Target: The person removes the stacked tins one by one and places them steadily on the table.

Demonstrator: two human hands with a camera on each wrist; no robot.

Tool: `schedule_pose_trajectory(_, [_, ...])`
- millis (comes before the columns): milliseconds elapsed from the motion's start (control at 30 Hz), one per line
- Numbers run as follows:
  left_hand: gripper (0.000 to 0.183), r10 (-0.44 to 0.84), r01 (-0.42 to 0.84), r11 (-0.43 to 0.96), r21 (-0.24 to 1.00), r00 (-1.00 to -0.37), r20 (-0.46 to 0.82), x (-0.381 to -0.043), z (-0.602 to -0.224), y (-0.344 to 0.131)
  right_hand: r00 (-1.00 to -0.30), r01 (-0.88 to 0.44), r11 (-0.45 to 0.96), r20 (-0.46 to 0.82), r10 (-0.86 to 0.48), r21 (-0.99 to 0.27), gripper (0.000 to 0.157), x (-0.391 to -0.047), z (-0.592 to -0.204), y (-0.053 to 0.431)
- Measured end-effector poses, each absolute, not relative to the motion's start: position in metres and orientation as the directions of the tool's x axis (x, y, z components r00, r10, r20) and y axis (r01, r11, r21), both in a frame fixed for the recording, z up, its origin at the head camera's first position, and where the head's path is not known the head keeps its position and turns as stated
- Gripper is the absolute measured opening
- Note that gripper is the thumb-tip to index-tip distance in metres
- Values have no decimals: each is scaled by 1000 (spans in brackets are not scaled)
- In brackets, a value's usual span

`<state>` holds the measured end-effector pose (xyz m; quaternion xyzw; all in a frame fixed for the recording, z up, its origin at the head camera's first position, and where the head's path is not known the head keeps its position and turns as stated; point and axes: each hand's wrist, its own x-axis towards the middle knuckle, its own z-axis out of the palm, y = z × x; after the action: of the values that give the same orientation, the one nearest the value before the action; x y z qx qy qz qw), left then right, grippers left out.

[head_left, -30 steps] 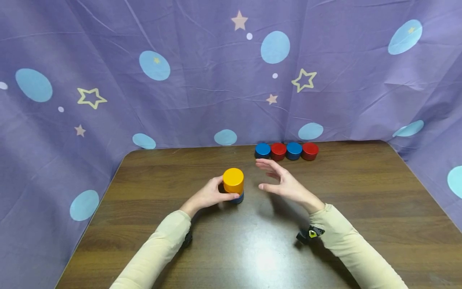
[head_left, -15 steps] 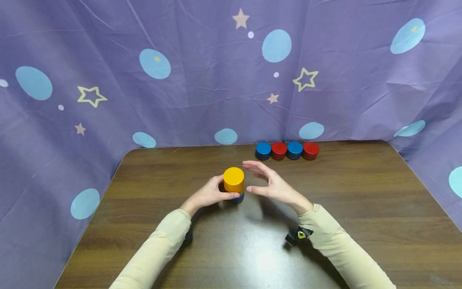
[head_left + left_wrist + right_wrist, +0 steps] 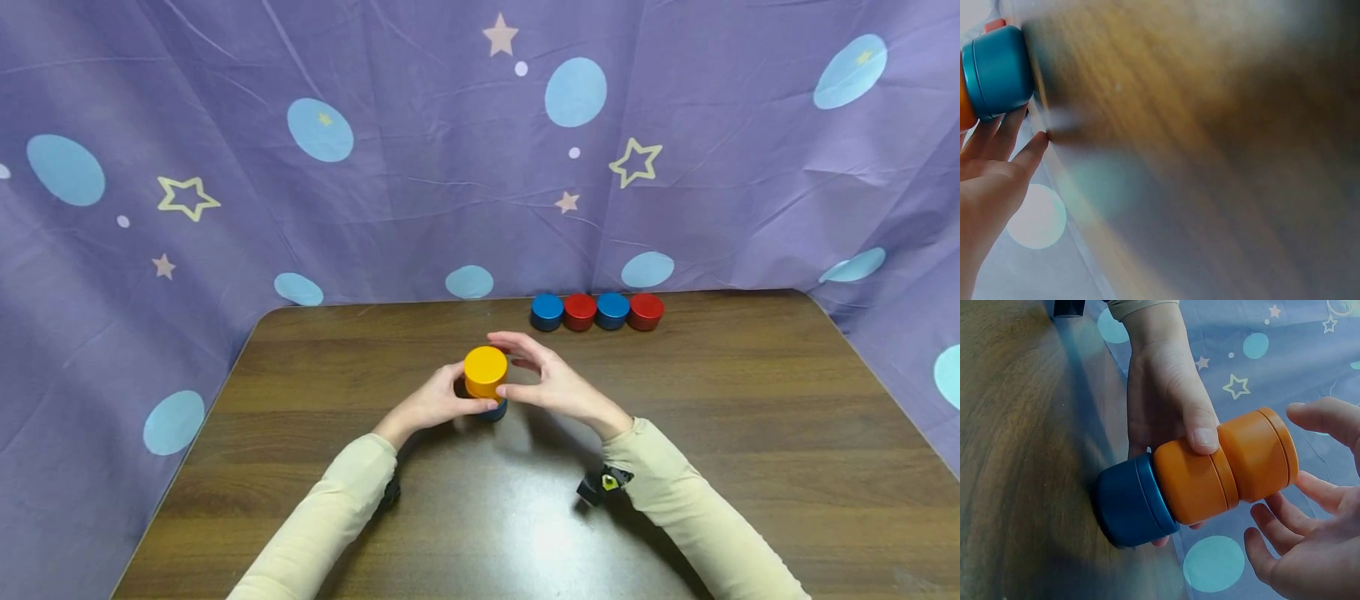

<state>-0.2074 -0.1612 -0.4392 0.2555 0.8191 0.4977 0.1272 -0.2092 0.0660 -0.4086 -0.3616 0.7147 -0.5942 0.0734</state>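
A stack of three small round lidded jars stands on the table: a blue jar [image 3: 1132, 503] at the bottom, a middle orange jar [image 3: 1188, 484] and a top orange jar [image 3: 485, 368]. My left hand [image 3: 435, 406] grips the stack from the left, its thumb lying on the middle orange jar in the right wrist view. On the other side, my right hand [image 3: 558, 385] is spread around the top orange jar. Its thumb stands slightly apart from that jar in the right wrist view; whether its fingers touch the jar, I cannot tell.
Along the back edge of the wooden table [image 3: 712, 383] runs a row of jars: a blue jar [image 3: 547, 312], a red jar [image 3: 580, 312], a second blue jar [image 3: 612, 311] and a second red jar [image 3: 646, 312]. A purple curtain [image 3: 420, 167] hangs behind.
My right hand has moved left, from apart to around the top orange jar. The left hand and the stack have stayed in place.
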Motion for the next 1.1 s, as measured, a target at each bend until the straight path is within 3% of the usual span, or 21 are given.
schedule_pose_trajectory(267, [48, 539, 292, 369, 882, -840, 52, -207, -441, -161, -724, -426, 59, 301, -620, -903, 63, -213, -409, 61])
schedule_pose_trajectory(733, [46, 536, 262, 373, 890, -844, 24, -205, -435, -161, -750, -258, -41, 227, -621, -965, 57, -219, -415, 55])
schedule_pose_trajectory(1100, [48, 549, 285, 362, 887, -835, 44, -208, -441, -162, -753, -298, -3, 237, -614, -955, 54, -216, -411, 59])
